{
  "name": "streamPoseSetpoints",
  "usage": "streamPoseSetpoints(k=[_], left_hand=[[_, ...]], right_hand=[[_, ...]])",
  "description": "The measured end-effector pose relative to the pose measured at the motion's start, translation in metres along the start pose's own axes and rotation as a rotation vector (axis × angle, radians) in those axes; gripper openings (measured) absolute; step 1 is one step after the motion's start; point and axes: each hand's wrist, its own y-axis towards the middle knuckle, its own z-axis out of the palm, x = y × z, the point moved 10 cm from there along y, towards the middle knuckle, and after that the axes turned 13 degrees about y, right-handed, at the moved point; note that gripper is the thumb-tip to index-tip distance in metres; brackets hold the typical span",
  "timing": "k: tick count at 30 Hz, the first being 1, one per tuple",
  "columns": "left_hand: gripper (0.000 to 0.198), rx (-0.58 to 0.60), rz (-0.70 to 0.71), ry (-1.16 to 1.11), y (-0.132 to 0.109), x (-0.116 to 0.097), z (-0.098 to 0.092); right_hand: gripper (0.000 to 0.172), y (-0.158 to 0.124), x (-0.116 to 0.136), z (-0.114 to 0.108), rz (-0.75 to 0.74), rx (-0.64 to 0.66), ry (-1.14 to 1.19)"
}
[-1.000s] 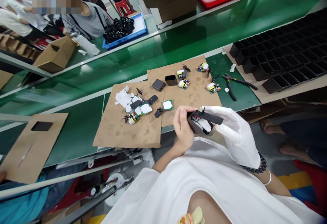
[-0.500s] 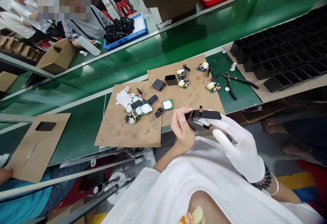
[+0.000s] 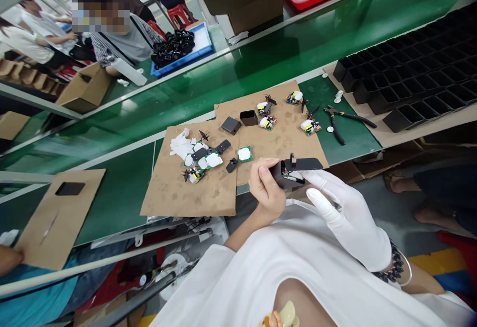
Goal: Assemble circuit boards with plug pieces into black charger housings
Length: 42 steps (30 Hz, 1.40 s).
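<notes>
My left hand [image 3: 266, 188], bare, is closed around a black plastic case [image 3: 280, 175] held above the front edge of the bench. White and metallic parts show inside its open end, and a flat black cover [image 3: 307, 164] with a small prong juts from it to the right. My right hand [image 3: 343, 217], in a white glove, has its fingers stretched out at the case's open end, fingertips partly hidden under the cover. Its thumb stands apart from the fingers. Beyond the hands lie a green circuit board [image 3: 245, 153] with a white pad and a small black plug piece [image 3: 231, 165].
Brown cardboard [image 3: 194, 198] bears several circuit assemblies, a white glove [image 3: 182, 144] and two black cases [image 3: 249, 117]. Cutting pliers [image 3: 337, 123] lie to the right, before rows of black cases [image 3: 406, 118]. A co-worker's hand [image 3: 9, 260] touches cardboard at left.
My right hand has shifted slightly, with its thumb drawn a little left and the cover tipped nearer to edge-on. My left hand keeps its grip on the case.
</notes>
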Motion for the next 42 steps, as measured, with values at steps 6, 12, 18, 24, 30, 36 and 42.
streamPoseSetpoints(k=[6,12,18,24,30,36,42], left_hand=[[0.04,0.014,-0.043,-0.03,0.004,0.0,0.001],[0.039,0.05,-0.049,-0.067,0.003,0.005,0.004],[0.037,0.083,-0.054,-0.087,0.001,0.01,0.007],[0.044,0.179,-0.218,-0.14,-0.003,0.025,0.02],[0.046,0.197,-0.353,-0.175,-0.006,0.04,0.025],[0.044,0.26,-0.321,-0.231,-0.01,0.03,0.031],[0.04,0.33,-0.492,-0.319,-0.017,0.046,0.043]], right_hand=[[0.038,0.003,-0.002,0.0,0.037,-0.003,0.109],[0.033,0.008,0.001,0.0,0.025,-0.022,0.155],[0.033,0.012,0.002,0.006,0.034,0.008,0.181],[0.034,0.014,-0.008,0.003,0.083,-0.031,0.222],[0.023,0.012,-0.004,-0.018,0.03,-0.171,0.225],[0.02,0.016,0.008,-0.002,-0.062,-0.103,0.008],[0.01,0.016,-0.003,-0.009,0.055,-0.064,0.234]])
